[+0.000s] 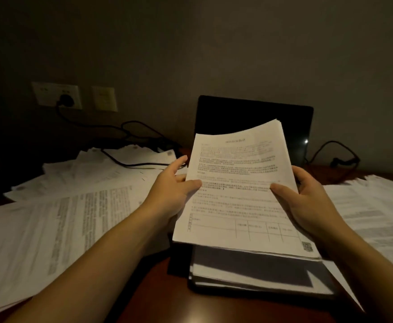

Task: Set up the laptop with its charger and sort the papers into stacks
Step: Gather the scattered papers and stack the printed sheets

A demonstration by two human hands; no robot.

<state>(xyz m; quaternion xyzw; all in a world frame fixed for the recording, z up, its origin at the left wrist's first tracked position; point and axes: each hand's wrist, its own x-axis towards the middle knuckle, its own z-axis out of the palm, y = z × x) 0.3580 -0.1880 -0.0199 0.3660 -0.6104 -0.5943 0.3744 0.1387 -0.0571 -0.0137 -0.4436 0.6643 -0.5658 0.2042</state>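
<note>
While clear above the laptop [249, 113], sheaf [237, 201] edge-gripped: left hand [172, 190], right hand [314, 201]; loose papers [62, 217] alongside

The sheaf of papers [239, 190] is covering the lower part of the laptop [249, 113] screen. Its print is blurring beyond reading. Left of the laptop, loose papers [50, 217] are running off the frame edge; right of the laptop, more papers [377, 213] are running off likewise.

A wall socket [43, 92] sits beside a pale plate [104, 99] above the wooden desk [157, 287].
</note>
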